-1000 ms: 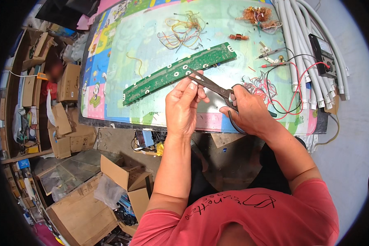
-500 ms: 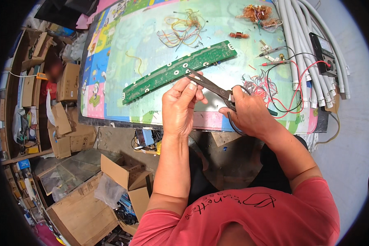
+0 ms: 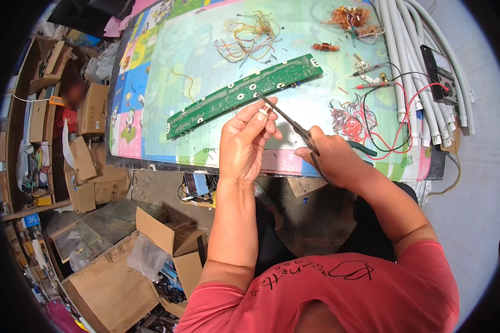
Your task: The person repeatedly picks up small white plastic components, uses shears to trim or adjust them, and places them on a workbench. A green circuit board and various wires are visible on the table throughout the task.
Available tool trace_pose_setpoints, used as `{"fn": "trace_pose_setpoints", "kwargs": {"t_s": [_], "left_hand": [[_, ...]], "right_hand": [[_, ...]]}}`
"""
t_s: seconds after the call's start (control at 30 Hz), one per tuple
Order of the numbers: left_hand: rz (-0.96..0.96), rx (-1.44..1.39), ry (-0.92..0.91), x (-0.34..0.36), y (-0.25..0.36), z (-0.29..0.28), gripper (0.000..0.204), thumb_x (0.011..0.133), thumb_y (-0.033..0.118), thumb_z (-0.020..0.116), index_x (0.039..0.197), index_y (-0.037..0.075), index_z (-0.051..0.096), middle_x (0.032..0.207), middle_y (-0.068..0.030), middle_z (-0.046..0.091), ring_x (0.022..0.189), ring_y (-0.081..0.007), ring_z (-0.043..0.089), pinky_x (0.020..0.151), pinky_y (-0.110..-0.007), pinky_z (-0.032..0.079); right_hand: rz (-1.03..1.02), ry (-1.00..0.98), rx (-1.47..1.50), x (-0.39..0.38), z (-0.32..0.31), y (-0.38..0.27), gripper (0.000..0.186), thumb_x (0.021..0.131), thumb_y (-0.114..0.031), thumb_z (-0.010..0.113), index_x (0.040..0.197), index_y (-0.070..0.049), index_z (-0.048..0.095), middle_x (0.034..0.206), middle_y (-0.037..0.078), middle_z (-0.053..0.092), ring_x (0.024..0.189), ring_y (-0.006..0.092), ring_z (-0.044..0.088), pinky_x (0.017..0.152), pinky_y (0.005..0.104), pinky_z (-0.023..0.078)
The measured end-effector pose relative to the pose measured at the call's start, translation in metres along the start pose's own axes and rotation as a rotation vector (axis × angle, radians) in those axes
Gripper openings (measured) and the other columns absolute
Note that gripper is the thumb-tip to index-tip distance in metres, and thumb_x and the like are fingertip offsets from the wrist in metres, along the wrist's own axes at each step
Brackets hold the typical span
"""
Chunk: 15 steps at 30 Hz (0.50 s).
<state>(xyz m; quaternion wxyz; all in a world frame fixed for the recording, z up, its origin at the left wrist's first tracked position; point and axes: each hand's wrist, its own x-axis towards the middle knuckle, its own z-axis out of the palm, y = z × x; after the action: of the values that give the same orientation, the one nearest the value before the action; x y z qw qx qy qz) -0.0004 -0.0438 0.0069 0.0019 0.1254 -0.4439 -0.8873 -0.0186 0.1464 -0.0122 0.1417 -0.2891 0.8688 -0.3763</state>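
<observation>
Small reddish-white piece (image 3: 267, 109): pinched by left hand (image 3: 243, 139); likely light, delicate; best held by its ends.
Scissors (image 3: 295, 126): gripped in right hand (image 3: 337, 158), tips toward ten o'clock; probably stiff.

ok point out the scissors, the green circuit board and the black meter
Scissors (image 3: 293, 124): head view, on the blades
Green circuit board (image 3: 233, 96): head view, central part
Black meter (image 3: 441, 76): head view, front face

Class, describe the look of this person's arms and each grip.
The left forearm and right forearm are bare, without watch or bracelet, below short coral-red sleeves, part of a T-shirt printed with black script. The left grip and right grip are ungloved human hands.
</observation>
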Motion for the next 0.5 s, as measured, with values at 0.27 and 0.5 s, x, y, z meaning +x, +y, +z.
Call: {"fn": "trace_pose_setpoints", "kwargs": {"t_s": [0.27, 0.5], "left_hand": [[-0.028, -0.06, -0.053, 0.0, 0.001, -0.002, 0.037, 0.088, 0.007, 0.059, 0.12, -0.012, 0.052, 0.087, -0.0076, 0.061, 0.07, -0.0117, 0.054, 0.064, -0.03, 0.049], [0.08, 0.174, 0.036, -0.003, 0.001, 0.003, 0.03, 0.09, 0.007, 0.057, 0.115, -0.009, 0.056, 0.09, -0.011, 0.064, 0.067, -0.0135, 0.057, 0.062, -0.029, 0.05]], "right_hand": [[0.059, -0.241, 0.38, 0.0, -0.018, -0.002, 0.032, 0.093, -0.024, 0.058, 0.082, 0.001, 0.04, 0.056, 0.016, 0.052, 0.048, 0.0299, 0.052, 0.048, 0.0387, 0.042], [0.038, -0.163, 0.256, 0.001, -0.022, -0.007, 0.034, 0.092, -0.025, 0.06, 0.081, 0.002, 0.042, 0.057, 0.019, 0.053, 0.051, 0.0372, 0.055, 0.049, 0.0419, 0.043]]}}
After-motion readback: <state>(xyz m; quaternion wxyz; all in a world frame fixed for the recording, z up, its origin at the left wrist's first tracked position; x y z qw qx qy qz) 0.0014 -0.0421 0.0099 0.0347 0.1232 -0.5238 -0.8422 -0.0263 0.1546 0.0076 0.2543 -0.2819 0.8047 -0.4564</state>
